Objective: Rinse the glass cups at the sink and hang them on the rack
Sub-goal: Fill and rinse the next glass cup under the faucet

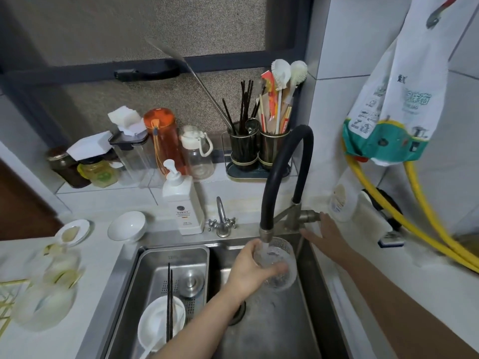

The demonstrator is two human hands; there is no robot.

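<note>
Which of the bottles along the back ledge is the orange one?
The tall orange bottle, standing between the clear container with the dark lid and the small clear bottle with a white cap; the others are clear.

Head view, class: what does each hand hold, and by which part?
The left hand grips a glass cup around its side wall, under the running faucet. The right hand holds nothing; it rests at the faucet handle.

Left hand (pixel 248 270) grips a glass cup (pixel 278 265) under the black faucet (pixel 274 182) — water runs into it above the sink (pixel 272 330). Right hand (pixel 328 234) rests at the faucet handle (pixel 308 216), fingers spread.
</note>
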